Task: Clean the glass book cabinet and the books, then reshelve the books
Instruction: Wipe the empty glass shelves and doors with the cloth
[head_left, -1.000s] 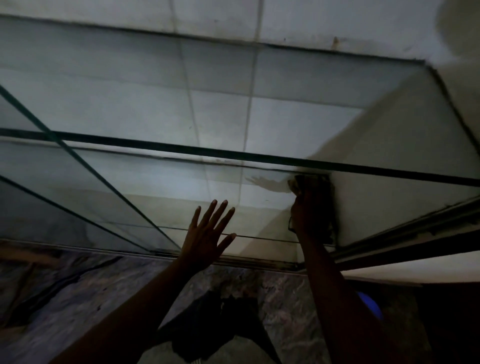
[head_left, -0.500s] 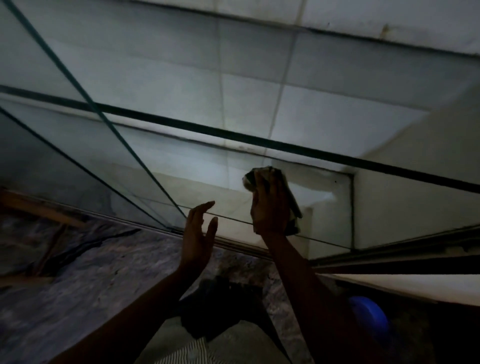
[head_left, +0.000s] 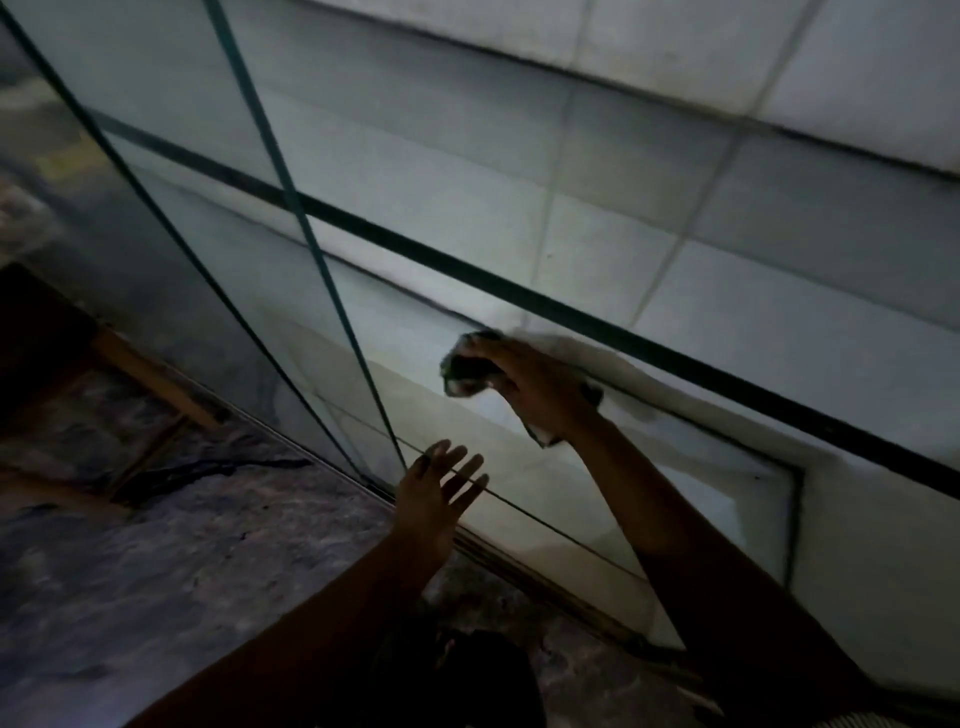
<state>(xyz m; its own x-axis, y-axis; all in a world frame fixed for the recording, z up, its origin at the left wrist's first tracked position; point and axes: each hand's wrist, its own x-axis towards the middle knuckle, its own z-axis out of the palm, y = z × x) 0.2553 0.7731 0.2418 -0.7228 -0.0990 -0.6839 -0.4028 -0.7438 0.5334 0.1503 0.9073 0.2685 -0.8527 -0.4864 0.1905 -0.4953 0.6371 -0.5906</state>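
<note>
a: from the head view, where's the cloth?
b: bunched under the right hand (head_left: 540, 387), fingers curled over it. the cloth (head_left: 467, 371) is pressed to the glass cabinet (head_left: 727, 499), sticking out past the fingertips, just below the dark shelf edge (head_left: 519, 296).
a: and the left hand (head_left: 436, 499)?
b: lower down and to the left, near the bottom rail. fingers straight and spread, gripping nothing, well apart from the cloth. can't tell if it touches the glass.
a: underneath?
b: marbled floor (head_left: 182, 571).

Right hand (head_left: 540, 384) with cloth (head_left: 465, 371) on glass (head_left: 597, 493), above left hand (head_left: 436, 499).
</note>
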